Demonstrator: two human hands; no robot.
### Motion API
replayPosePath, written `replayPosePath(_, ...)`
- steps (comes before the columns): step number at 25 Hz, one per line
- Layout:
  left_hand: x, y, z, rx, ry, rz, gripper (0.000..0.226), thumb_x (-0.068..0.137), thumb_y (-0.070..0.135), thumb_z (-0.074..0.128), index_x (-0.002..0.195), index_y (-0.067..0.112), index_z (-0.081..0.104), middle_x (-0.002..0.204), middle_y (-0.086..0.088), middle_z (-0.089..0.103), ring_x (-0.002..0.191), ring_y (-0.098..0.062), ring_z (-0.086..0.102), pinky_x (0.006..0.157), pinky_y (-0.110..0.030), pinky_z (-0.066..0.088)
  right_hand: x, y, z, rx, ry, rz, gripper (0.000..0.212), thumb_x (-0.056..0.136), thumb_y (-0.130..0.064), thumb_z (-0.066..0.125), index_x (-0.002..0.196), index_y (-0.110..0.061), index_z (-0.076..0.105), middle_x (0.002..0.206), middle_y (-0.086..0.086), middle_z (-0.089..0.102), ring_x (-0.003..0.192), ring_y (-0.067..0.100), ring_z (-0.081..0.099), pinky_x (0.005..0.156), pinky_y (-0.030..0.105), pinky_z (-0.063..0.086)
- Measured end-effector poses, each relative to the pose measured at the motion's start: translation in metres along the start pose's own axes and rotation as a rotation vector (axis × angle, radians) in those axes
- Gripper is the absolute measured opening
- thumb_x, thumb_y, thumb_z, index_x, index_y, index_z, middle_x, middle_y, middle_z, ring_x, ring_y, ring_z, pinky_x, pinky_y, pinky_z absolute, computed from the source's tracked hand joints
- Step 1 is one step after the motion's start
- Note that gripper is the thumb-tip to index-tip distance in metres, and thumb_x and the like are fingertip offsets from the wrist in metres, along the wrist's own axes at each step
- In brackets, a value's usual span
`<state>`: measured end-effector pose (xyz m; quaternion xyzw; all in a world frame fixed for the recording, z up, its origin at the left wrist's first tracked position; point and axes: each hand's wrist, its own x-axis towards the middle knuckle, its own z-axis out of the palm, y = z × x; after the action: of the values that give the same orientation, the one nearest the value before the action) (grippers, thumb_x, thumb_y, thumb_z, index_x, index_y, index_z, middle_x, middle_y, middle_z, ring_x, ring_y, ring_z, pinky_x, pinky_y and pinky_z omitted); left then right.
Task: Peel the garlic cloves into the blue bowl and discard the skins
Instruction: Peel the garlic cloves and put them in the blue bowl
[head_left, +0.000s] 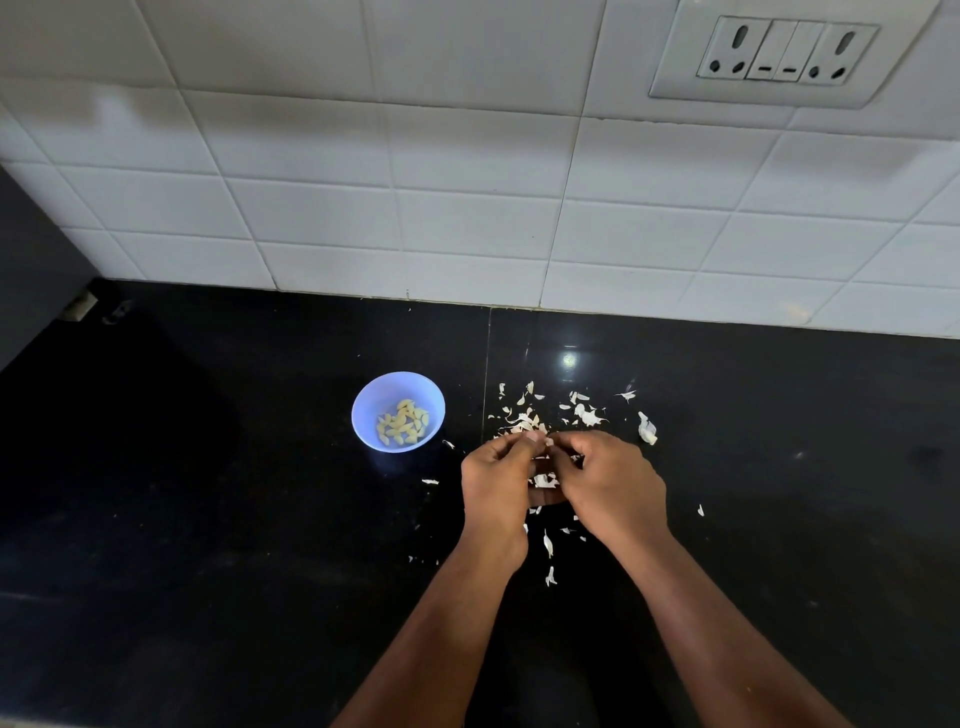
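Both hands meet over the black bench (208, 493): left hand (496, 480) and right hand (610, 486) with fingers curled, pinching one small garlic clove (540, 441) between their tips. Blue bowl (398, 411) sits just left of the hands, apart from them, with peeled cloves (402, 423) inside. Skins (550, 413) lie scattered on the bench beyond and beneath the hands.

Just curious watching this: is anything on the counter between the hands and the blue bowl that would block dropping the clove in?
Nothing visible does. Only a skin flake lies on the counter between the hands and the blue bowl.
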<state>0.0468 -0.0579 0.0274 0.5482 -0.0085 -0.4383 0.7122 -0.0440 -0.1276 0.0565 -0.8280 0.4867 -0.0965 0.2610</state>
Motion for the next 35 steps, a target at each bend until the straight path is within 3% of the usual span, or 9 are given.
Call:
replayPosePath(6, 0.005, -0.003, -0.001, 0.141, -0.043, 0.047, 0.015, 0.094, 0.015, 0.078, 0.107, 0.006, 0.078, 0.101, -0.017, 0.079, 0.092, -0.033, 0.079, 0.076, -0.057, 0.065, 0.004, 0.007, 0.003, 0.26, 0.027, -0.048, 0.021, 0.1, -0.025, 0.06, 0.108, -0.032, 0.079, 0.097, -0.014, 0.076, 0.086, 0.003, 0.071, 0.078, 0.04, 0.06)
replayPosePath(10, 0.004, -0.003, 0.003, 0.233, -0.017, 0.084, 0.007, 0.094, 0.011, 0.078, 0.1, 0.008, 0.079, 0.095, -0.013, 0.078, 0.088, -0.029, 0.079, 0.068, -0.051, 0.066, 0.005, 0.008, 0.004, 0.142, 0.033, -0.077, 0.021, 0.099, -0.024, 0.06, 0.108, -0.031, 0.078, 0.097, -0.009, 0.073, 0.086, 0.011, 0.069, 0.076, 0.042, 0.059)
replayPosePath(17, 0.005, -0.005, 0.005, 0.39, 0.036, 0.127, 0.007, 0.095, 0.018, 0.077, 0.098, 0.012, 0.079, 0.092, -0.01, 0.076, 0.073, -0.028, 0.078, 0.06, -0.038, 0.065, 0.005, 0.015, 0.004, 0.239, 0.102, -0.101, 0.019, 0.098, -0.022, 0.066, 0.111, -0.023, 0.079, 0.103, -0.006, 0.075, 0.091, 0.009, 0.07, 0.082, 0.038, 0.059)
replayPosePath(20, 0.005, -0.003, 0.006, 0.425, -0.015, 0.143, 0.006, 0.097, 0.016, 0.074, 0.098, 0.014, 0.079, 0.092, -0.006, 0.077, 0.07, -0.022, 0.078, 0.067, -0.047, 0.067, 0.008, 0.016, -0.001, 0.337, 0.08, -0.024, 0.017, 0.098, -0.019, 0.066, 0.107, -0.022, 0.081, 0.087, -0.013, 0.073, 0.07, -0.001, 0.067, 0.064, 0.018, 0.054)
replayPosePath(22, 0.004, 0.0, 0.007, 0.451, -0.045, 0.188, 0.007, 0.099, 0.016, 0.072, 0.1, 0.015, 0.079, 0.095, -0.002, 0.077, 0.069, -0.021, 0.078, 0.065, -0.041, 0.066, 0.008, 0.015, -0.003, 0.491, 0.039, 0.075, 0.018, 0.097, -0.017, 0.066, 0.101, -0.025, 0.081, 0.072, -0.011, 0.073, 0.055, 0.01, 0.066, 0.052, 0.024, 0.053)
replayPosePath(25, 0.007, 0.003, 0.008, 0.534, -0.049, 0.268, 0.009, 0.103, 0.017, 0.066, 0.1, 0.015, 0.074, 0.1, -0.001, 0.073, 0.071, -0.022, 0.077, 0.055, -0.026, 0.06, 0.008, 0.014, -0.005, 0.705, -0.003, 0.163, 0.021, 0.097, -0.014, 0.066, 0.095, -0.027, 0.082, 0.08, -0.002, 0.079, 0.079, 0.035, 0.075, 0.075, 0.048, 0.063)
replayPosePath(29, 0.013, -0.003, 0.011, 0.761, -0.029, 0.342, 0.016, 0.108, 0.022, 0.052, 0.094, 0.026, 0.06, 0.104, 0.012, 0.061, 0.085, -0.008, 0.067, 0.068, -0.038, 0.062, 0.006, 0.015, -0.005, 0.755, -0.077, 0.103, 0.019, 0.097, -0.014, 0.07, 0.1, -0.028, 0.082, 0.087, -0.006, 0.08, 0.079, 0.01, 0.076, 0.076, 0.029, 0.061)
replayPosePath(32, 0.011, -0.005, 0.016, 0.913, 0.004, 0.334, 0.017, 0.109, 0.026, 0.044, 0.096, 0.031, 0.053, 0.107, 0.016, 0.058, 0.089, 0.004, 0.057, 0.076, -0.034, 0.047, 0.01, 0.021, -0.001, 0.566, 0.069, -0.025, 0.017, 0.093, -0.019, 0.078, 0.096, -0.035, 0.08, 0.095, -0.014, 0.076, 0.092, -0.002, 0.07, 0.08, 0.013, 0.053)
replayPosePath(35, 0.015, -0.01, 0.018, 0.868, 0.008, 0.287, 0.016, 0.109, 0.03, 0.043, 0.096, 0.03, 0.053, 0.106, 0.012, 0.059, 0.088, 0.0, 0.058, 0.076, -0.036, 0.047, 0.012, 0.022, 0.002, 0.633, 0.157, -0.038, 0.013, 0.093, -0.018, 0.078, 0.099, -0.03, 0.08, 0.101, -0.01, 0.074, 0.098, 0.003, 0.07, 0.085, 0.017, 0.053)
